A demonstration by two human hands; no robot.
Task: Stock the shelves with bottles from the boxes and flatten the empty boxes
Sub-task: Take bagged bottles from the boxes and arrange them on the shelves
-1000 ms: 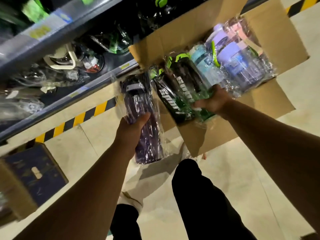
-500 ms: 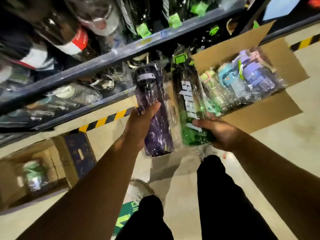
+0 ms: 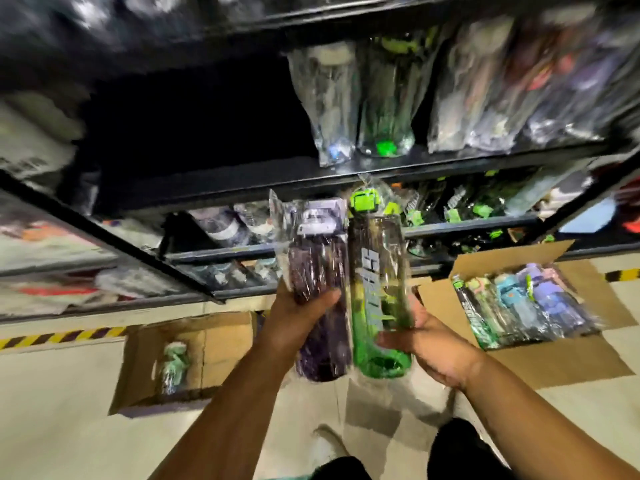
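Head view: left hand [image 3: 298,315] grips purple bottle [image 3: 320,296], right hand [image 3: 427,344] grips green bottle [image 3: 379,289]; stocking step, next set both on shelf [image 3: 398,168].

The left bottle [image 3: 318,271] is held in the left hand [image 3: 298,317] and the right bottle [image 3: 377,271] in the right hand [image 3: 429,344], side by side before the shelves [image 3: 381,171]. On the floor [image 3: 69,427], at the shelves' foot, the left box [image 3: 225,341] is set with a single bottle [image 3: 173,365] in it, and the right box [image 3: 554,362] with packed bottles [image 3: 519,306] in it. Shelved bottles [image 3: 381,98] are stood above.
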